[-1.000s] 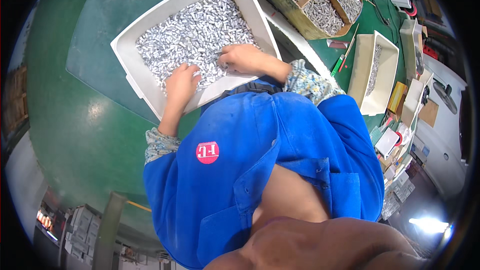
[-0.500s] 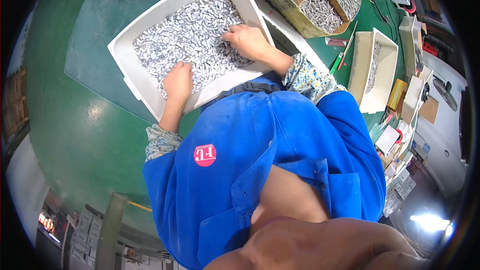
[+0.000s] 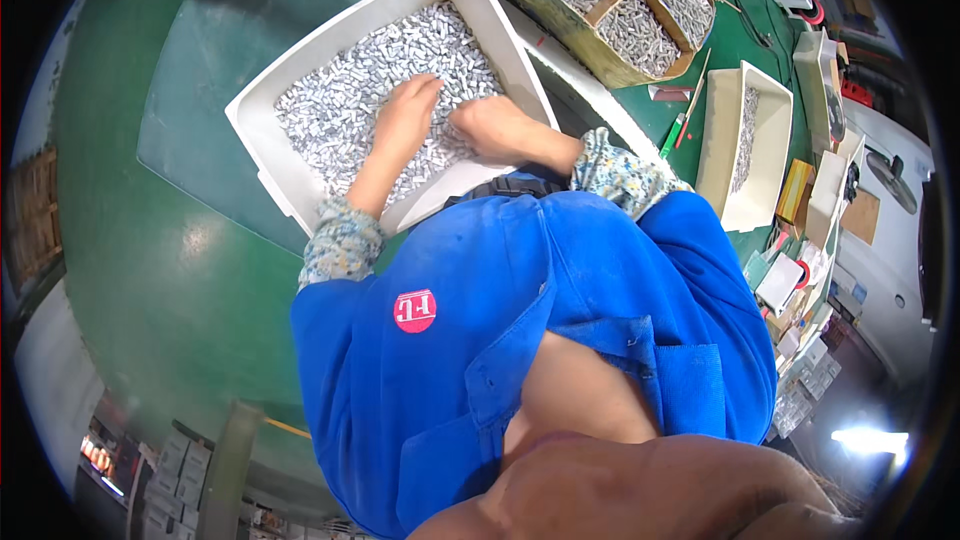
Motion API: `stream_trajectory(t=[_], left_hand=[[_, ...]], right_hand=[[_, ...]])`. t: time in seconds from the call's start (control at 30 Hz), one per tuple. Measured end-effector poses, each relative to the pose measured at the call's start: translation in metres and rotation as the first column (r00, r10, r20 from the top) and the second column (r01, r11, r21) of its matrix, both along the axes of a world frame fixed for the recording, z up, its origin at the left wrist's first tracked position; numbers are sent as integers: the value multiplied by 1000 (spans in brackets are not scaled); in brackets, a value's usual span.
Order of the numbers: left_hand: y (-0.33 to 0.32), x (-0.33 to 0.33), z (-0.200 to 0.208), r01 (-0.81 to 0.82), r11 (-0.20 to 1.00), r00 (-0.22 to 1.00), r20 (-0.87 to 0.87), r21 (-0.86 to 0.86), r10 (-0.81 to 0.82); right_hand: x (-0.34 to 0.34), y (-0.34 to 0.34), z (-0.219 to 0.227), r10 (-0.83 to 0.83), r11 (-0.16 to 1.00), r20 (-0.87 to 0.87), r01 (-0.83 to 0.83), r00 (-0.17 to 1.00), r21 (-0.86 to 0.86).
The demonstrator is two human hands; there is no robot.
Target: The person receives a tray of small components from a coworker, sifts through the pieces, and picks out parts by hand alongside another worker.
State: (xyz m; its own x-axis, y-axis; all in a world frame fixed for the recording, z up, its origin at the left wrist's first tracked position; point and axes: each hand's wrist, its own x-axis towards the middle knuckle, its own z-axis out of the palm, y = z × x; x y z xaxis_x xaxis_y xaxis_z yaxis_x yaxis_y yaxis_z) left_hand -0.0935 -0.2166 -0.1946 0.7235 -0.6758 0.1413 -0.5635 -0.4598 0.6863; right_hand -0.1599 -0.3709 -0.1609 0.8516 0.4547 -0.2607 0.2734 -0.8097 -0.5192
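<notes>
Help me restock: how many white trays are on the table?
2: the big white tray of small metal pieces under both hands, and a narrower white tray to the right. Others may be hidden among the clutter.

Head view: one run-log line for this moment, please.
left hand: flat on small silver parts | right hand: on the parts, fingers curled | white tray: on green table | grasp: cannot tell

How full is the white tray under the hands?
Well filled: small silvery metal parts cover nearly the whole floor of the white tray. Left hand and right hand rest on the pile.
</notes>
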Motion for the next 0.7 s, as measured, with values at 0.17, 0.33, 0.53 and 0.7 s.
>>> stream_trajectory(t=[0.17, 0.33, 0.53, 0.7], left_hand=[[-23, -1, -7, 219, 900, 948, 136, 377, -288], [-1, -6, -13, 166, 938, 954, 192, 303, -231], [23, -5, -10, -478, 876, 349, -930, -73, 113], [31, -13, -6, -488, 869, 381, -916, -83, 126]], right_hand=[[10, -20, 6, -332, 943, 36, 332, 943, -19], [29, -25, 1, -446, 878, 89, 417, 890, 233], [70, -19, 38, -677, 681, 195, 504, 710, 531], [143, 0, 46, -615, 782, 466, 415, 636, 464]])
